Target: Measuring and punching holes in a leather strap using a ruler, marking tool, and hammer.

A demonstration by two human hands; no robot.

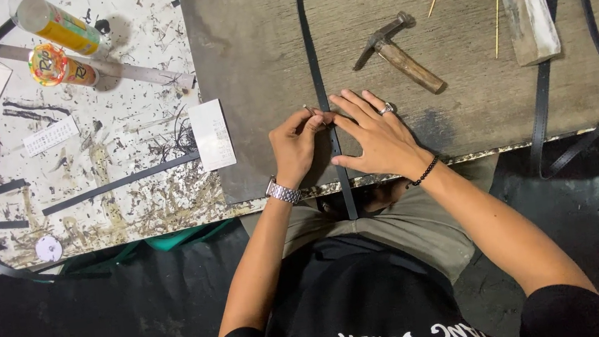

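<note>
Black-shirted torso nearest. Left hand (295, 146) pinched a small metal piece against the dark strap (318, 75); right hand (379, 136) lay spread, pressing it flat on the tabletop (474, 101). Probably limp, light leather, best held near the fingertips. Hammer (396, 54) nearby.

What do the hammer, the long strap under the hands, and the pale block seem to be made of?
Hammer: dark, dull metal head, brown wooden handle. Strap: probably leather or rubber, black, matte, thin and flexible. Block: perhaps stone or wax, whitish, rough and chipped.
</note>
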